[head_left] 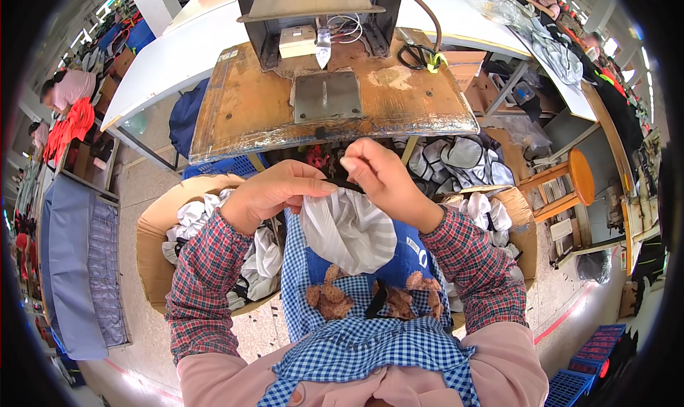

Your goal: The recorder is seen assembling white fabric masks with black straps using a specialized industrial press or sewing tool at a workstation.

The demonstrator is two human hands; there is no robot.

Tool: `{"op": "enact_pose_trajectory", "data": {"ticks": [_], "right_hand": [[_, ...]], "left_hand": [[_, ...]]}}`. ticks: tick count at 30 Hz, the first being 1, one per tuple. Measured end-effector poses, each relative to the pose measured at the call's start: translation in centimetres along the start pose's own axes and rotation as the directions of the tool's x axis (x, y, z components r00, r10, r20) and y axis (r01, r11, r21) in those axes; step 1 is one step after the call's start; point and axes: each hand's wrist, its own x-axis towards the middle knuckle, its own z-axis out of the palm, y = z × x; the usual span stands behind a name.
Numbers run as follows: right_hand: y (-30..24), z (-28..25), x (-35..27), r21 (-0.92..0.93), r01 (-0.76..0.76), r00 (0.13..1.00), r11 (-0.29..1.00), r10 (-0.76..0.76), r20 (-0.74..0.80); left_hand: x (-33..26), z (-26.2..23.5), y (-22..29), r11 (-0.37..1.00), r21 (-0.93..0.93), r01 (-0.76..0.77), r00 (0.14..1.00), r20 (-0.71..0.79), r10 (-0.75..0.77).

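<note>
A crumpled white fabric piece (350, 232), thin and faintly striped, hangs between my hands over my lap. A dark edge runs along its top. My left hand (281, 189) pinches its upper left corner between thumb and fingers. Close by on the right, my right hand (388, 179) is closed in a pinch at the dark edge. Just beyond my hands is the front of a worn wooden machine table (246, 107). A metal plate (328, 97) is set in it, below a pointed metal tip (323, 53).
Cardboard boxes of white fabric pieces stand at my left (153, 243) and right (526, 236). More black-edged white pieces (459, 161) lie under the table. Black scissors (417, 54) rest on the tabletop. A wooden stool (581, 177) stands to the right. Other people sit farther off.
</note>
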Motion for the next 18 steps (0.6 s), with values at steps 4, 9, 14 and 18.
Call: {"op": "enact_pose_trajectory", "data": {"ticks": [4, 9, 14, 18], "right_hand": [[0.3, 0.2, 0.1, 0.271, -0.208, 0.977, 0.94, 0.211, 0.017], [3.1, -0.7, 2.6, 0.393, -0.469, 0.879, 0.791, 0.461, 0.121], [3.9, -2.1, 5.1, 0.261, -0.722, 0.674, 0.641, 0.565, 0.475], [1.8, -1.2, 4.4, 0.218, -0.534, 0.78, 0.817, 0.377, 0.5]], "left_hand": [[-0.1, -0.1, -0.1, 0.996, 0.074, -0.052, 0.998, -0.035, 0.055], [-0.4, -0.1, -0.5, 0.962, 0.264, -0.065, 0.993, -0.078, 0.089], [-0.8, -0.2, -0.1, 0.95, 0.305, -0.07, 0.988, -0.107, 0.107], [-1.6, -1.0, -0.4, 0.941, 0.332, -0.058, 0.982, -0.153, 0.115]]}}
